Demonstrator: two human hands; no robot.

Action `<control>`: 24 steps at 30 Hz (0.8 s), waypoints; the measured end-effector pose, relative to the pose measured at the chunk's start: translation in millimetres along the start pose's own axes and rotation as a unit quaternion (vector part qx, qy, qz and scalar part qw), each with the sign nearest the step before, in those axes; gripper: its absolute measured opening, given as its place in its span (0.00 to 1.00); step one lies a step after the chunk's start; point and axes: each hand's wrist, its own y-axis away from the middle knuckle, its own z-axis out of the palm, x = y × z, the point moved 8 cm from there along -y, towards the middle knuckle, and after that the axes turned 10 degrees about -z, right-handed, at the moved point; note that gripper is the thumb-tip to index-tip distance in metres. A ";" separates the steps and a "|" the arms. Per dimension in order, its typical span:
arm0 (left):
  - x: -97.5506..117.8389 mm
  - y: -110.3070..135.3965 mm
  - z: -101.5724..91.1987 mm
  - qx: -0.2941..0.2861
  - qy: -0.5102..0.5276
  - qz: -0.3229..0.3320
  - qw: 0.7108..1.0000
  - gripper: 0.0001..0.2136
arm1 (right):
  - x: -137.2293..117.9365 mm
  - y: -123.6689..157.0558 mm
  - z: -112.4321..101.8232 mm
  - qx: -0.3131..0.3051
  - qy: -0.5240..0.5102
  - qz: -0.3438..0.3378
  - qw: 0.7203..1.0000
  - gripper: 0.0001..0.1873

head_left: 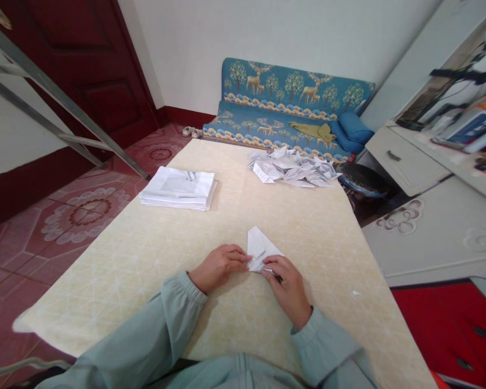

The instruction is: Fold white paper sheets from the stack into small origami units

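Note:
A folded sheet of paper (261, 243), white with some grey print, lies on the table between my hands, its point facing away from me. My left hand (221, 266) rests on the table with its fingertips pressed on the paper's lower left corner. On the other side, my right hand (287, 283) pinches the lower right edge between thumb and fingers. Farther off to the left is a stack of printed paper sheets (176, 188). At the far right of the table lies a heap of folded papers (294, 167).
A yellowish cloth covers the table (227, 329), with a small paper scrap (356, 293) at its right. Beyond stands a blue sofa (263, 121) with deer patterns. A metal ladder (60, 102) leans at the left; a white cabinet (433, 227) flanks the right side.

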 end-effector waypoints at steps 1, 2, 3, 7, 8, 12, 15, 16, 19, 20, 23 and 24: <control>-0.2 -0.3 -0.1 0.001 0.003 0.000 1.000 0.21 | 1.6 -1.1 -0.7 0.008 0.003 0.007 1.000 0.07; -0.5 -0.5 -0.2 0.003 0.007 0.000 1.000 0.21 | 2.8 -2.3 -1.5 0.018 0.009 0.012 1.000 0.07; -0.8 -0.8 -0.4 0.005 0.012 -0.001 1.000 0.21 | 3.9 -3.5 -2.3 0.027 0.017 0.016 0.999 0.07; -2.0 -1.2 -0.3 0.007 0.026 0.000 1.000 0.22 | 7.1 -7.7 -2.6 0.041 0.051 0.024 0.998 0.07; -2.2 -1.2 -0.3 0.007 0.027 0.000 1.000 0.23 | 7.7 -8.4 -2.3 0.042 0.057 0.024 0.997 0.07; -2.5 -1.3 -0.2 0.005 0.028 -0.001 1.000 0.23 | 10.3 -10.1 -2.2 0.048 0.080 0.036 0.995 0.06; -2.9 -1.2 0.2 0.003 0.032 -0.002 0.999 0.23 | 12.6 -11.5 -1.9 0.044 0.100 0.051 0.993 0.06; -3.1 -1.1 0.4 0.002 0.034 -0.001 0.999 0.23 | 12.9 -12.3 -1.7 0.042 0.105 0.052 0.992 0.06; -4.0 -0.6 0.8 0.004 0.041 -0.001 0.999 0.23 | 12.3 -14.7 -1.3 0.040 0.117 0.049 0.991 0.05; -4.3 -0.4 0.9 0.004 0.043 -0.002 0.999 0.23 | 12.2 -15.4 -1.1 0.040 0.121 0.048 0.991 0.05; -4.4 -0.3 0.3 0.004 0.049 -0.004 0.999 0.23 | 12.9 -16.0 -0.2 0.032 0.131 0.056 0.989 0.04; -3.9 -0.3 -0.1 0.005 0.050 -0.004 0.999 0.23 | 13.2 -15.9 0.2 0.029 0.132 0.059 0.989 0.03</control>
